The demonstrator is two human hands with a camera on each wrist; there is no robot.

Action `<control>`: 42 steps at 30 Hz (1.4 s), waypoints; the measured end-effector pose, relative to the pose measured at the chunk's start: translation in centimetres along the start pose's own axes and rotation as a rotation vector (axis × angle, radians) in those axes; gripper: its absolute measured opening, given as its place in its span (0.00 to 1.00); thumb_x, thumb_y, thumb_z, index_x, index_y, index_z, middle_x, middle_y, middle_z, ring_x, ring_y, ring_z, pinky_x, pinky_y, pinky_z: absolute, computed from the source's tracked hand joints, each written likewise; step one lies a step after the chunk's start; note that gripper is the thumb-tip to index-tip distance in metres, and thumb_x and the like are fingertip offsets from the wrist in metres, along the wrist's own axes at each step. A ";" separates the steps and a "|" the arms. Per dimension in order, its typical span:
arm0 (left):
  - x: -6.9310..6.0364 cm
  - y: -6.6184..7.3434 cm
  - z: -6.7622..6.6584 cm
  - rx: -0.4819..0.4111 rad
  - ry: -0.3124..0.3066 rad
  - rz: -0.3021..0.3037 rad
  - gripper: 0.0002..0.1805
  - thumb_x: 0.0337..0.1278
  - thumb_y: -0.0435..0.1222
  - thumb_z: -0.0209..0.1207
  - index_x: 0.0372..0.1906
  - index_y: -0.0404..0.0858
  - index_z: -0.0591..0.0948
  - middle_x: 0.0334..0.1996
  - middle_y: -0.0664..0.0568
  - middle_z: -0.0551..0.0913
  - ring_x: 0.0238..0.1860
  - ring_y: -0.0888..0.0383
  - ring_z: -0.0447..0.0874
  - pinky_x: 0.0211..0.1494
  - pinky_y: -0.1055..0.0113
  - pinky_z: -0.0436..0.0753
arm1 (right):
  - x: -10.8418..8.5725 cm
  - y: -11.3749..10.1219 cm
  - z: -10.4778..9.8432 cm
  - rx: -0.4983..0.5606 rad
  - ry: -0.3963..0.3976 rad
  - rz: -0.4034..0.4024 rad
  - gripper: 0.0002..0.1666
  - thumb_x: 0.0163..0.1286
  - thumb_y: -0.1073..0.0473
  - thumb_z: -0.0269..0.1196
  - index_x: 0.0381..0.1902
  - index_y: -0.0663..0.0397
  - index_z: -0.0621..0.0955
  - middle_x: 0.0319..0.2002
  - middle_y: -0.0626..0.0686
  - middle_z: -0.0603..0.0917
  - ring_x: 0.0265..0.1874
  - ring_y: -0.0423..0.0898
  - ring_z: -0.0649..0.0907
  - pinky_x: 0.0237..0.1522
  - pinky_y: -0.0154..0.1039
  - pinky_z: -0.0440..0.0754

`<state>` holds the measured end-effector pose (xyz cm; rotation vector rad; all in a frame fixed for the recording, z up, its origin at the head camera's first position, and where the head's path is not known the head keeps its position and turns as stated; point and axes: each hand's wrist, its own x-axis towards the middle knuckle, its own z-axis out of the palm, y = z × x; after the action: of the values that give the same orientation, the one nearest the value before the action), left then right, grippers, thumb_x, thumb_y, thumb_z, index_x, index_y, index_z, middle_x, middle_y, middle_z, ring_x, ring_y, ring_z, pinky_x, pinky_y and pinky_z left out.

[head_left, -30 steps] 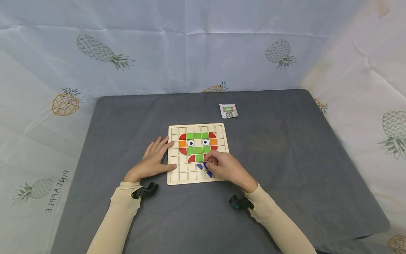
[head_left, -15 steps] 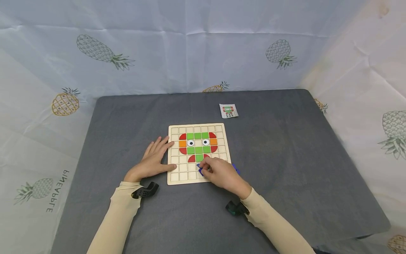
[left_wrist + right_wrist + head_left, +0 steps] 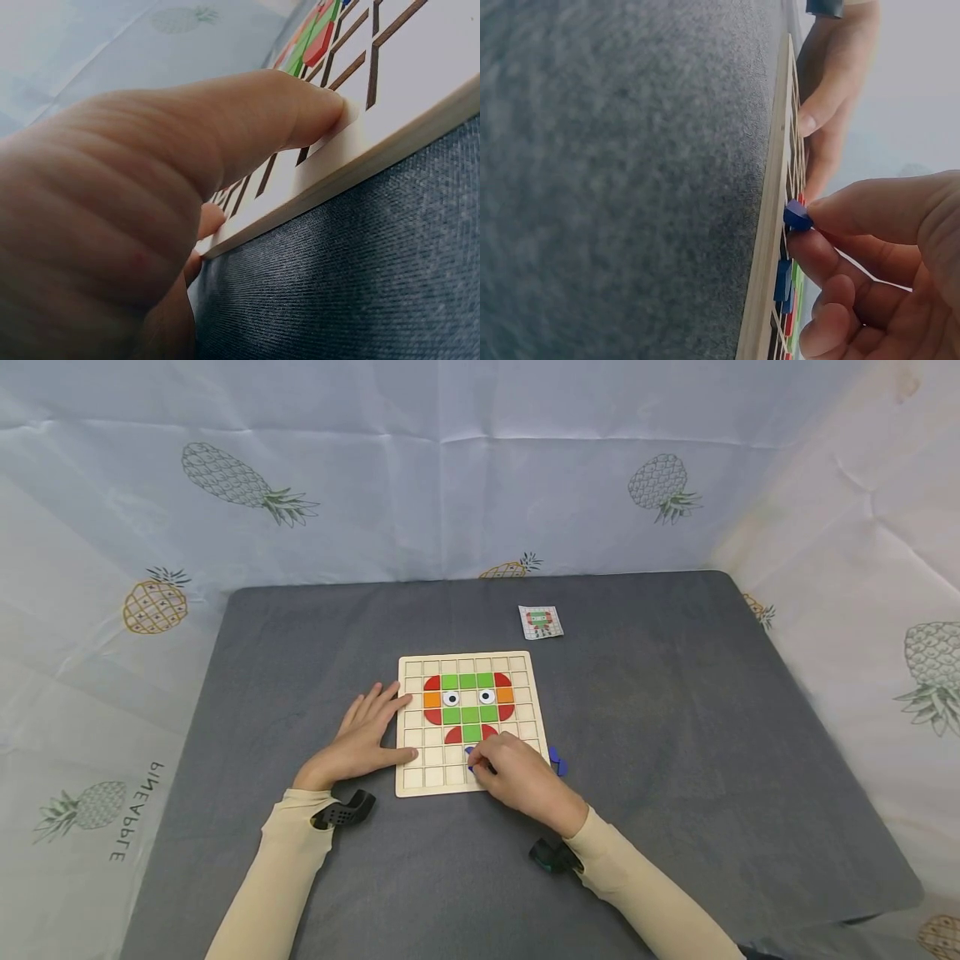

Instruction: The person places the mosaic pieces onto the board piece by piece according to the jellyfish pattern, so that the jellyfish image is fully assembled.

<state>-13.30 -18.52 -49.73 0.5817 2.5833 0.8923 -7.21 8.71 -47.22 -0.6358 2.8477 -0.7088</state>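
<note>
A wooden grid board (image 3: 435, 777) lies on the table, with red, green and orange tiles and two round eye pieces set in its squares. My left hand (image 3: 360, 747) rests at the board's left edge, fingers spread and thumb on its surface. Over the board's lower middle, my right hand (image 3: 521, 777) pinches a small blue piece (image 3: 798, 215) between thumb and index finger, just at the board's surface. More blue pieces (image 3: 782, 280) sit on the board close to that hand. In the head view the right hand hides most of them.
Several blue pieces (image 3: 557, 762) lie against the board's right edge. Behind the board is a small picture card (image 3: 540, 622) with a similar coloured figure. A dark grey cloth (image 3: 675, 710) covers the table, and a pineapple-print curtain (image 3: 450, 485) hangs behind.
My right hand has moved a little left and toward the board's near edge, uncovering the blue pieces at the board's right edge. The left hand has stayed put.
</note>
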 end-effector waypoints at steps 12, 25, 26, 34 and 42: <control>0.0 0.0 0.0 -0.003 0.005 0.009 0.50 0.57 0.51 0.67 0.81 0.44 0.57 0.84 0.46 0.43 0.84 0.42 0.32 0.83 0.43 0.32 | -0.1 -0.2 0.3 -0.041 0.038 -0.015 0.02 0.67 0.60 0.69 0.33 0.47 0.88 0.28 0.41 0.81 0.29 0.37 0.72 0.29 0.29 0.72; 0.0 0.1 -0.1 -0.002 0.009 0.013 0.50 0.58 0.52 0.67 0.80 0.43 0.57 0.83 0.44 0.43 0.84 0.41 0.32 0.82 0.42 0.33 | 0.1 -0.2 0.4 -0.046 0.049 -0.005 0.03 0.69 0.60 0.67 0.36 0.51 0.87 0.26 0.42 0.79 0.26 0.38 0.73 0.27 0.29 0.70; 0.0 0.1 -0.1 -0.004 0.010 0.015 0.50 0.58 0.52 0.67 0.80 0.43 0.57 0.83 0.44 0.43 0.83 0.41 0.32 0.82 0.42 0.32 | 0.1 -0.2 0.4 -0.041 0.050 -0.004 0.03 0.69 0.60 0.67 0.36 0.51 0.87 0.25 0.42 0.78 0.26 0.38 0.72 0.27 0.28 0.70; -0.1 0.0 -0.1 -0.001 0.000 0.013 0.50 0.58 0.52 0.67 0.81 0.44 0.56 0.84 0.45 0.42 0.84 0.42 0.31 0.82 0.42 0.32 | -0.2 0.6 -0.4 0.113 0.030 0.051 0.03 0.69 0.59 0.67 0.39 0.51 0.86 0.22 0.42 0.73 0.23 0.37 0.71 0.23 0.29 0.68; -0.1 0.0 -0.1 0.002 -0.007 0.005 0.50 0.57 0.52 0.67 0.81 0.44 0.56 0.84 0.46 0.42 0.84 0.43 0.31 0.83 0.43 0.31 | -0.7 2.1 -2.7 0.333 0.000 0.100 0.06 0.71 0.58 0.66 0.44 0.51 0.85 0.27 0.44 0.78 0.25 0.40 0.74 0.23 0.30 0.71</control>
<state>-13.24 -18.61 -49.62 0.5910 2.5777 0.8876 -7.93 11.82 -45.81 -0.4377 2.6471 -1.1281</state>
